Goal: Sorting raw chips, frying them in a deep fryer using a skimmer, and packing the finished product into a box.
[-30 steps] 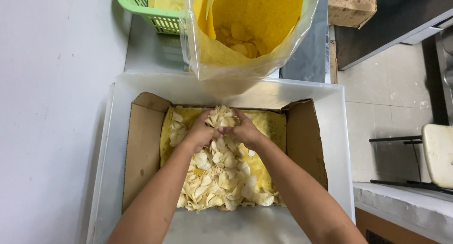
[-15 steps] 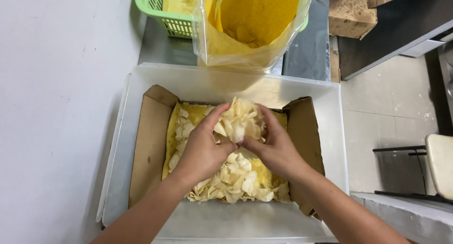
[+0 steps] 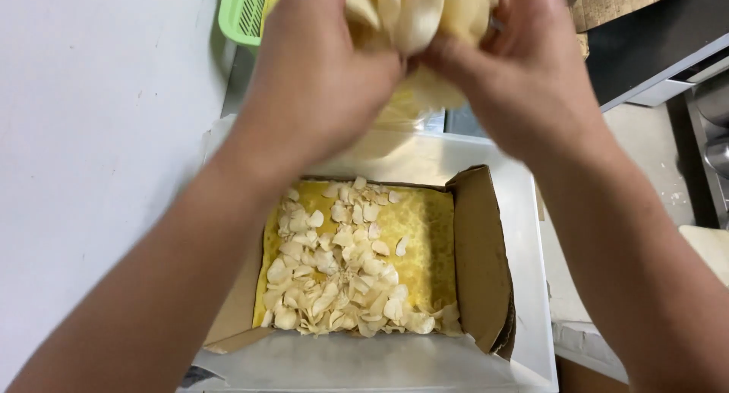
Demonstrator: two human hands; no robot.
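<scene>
Both my hands are raised close to the camera, cupped together around a heap of pale yellow chips (image 3: 414, 17). My left hand (image 3: 319, 74) closes on the heap from the left, my right hand (image 3: 524, 66) from the right. Below them a brown cardboard box (image 3: 478, 264) lined with yellow oily paper holds more loose chips (image 3: 334, 279), mostly in its left half. The box sits inside a white plastic tub (image 3: 531, 211). A clear plastic bag (image 3: 395, 123) is mostly hidden behind my hands.
A green plastic basket (image 3: 241, 13) stands at the top left beside a white wall (image 3: 99, 135). Grey floor and dark furniture lie to the right, with a cardboard piece (image 3: 607, 6) at the top.
My hands scooped a heap of chips out of the box and lifted it up toward the bag at the top. The box now holds fewer chips.
</scene>
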